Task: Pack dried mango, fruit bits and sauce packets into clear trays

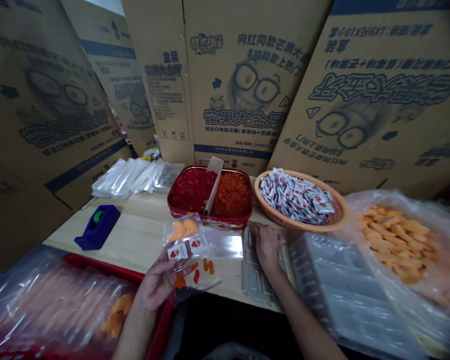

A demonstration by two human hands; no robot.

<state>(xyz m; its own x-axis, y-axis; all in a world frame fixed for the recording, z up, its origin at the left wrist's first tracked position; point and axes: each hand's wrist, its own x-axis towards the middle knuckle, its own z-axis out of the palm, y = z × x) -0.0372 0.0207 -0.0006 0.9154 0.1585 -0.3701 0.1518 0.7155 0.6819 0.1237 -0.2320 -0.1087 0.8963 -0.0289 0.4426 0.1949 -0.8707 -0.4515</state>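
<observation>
Clear plastic forms the package (189,241) in the left hand (159,277), raised over the near edge of the wooden table (138,230). Fingers and thumb close on its lower side. Right hand (268,247) lies over a clear tray (249,272), fingers curled at its far end; whether they grip it cannot be told.

Progress, by judgement: partly complete. Orange slices (183,229) and two small sachets (198,243) are in the package; no seal is discernible. Red and orange strips (196,276) show below; whether inside or on the table is unclear. No contents are visible in the tray, so filling there appears outstanding.

Surroundings: a divided red tin (228,221) stands just beyond the package, limiting forward reach. A sachet-filled basket (343,207) and stacked trays (348,280) confine the right side. Blue tape dispenser (99,227) sits left, well apart. Cartons (225,90) wall the rear.
</observation>
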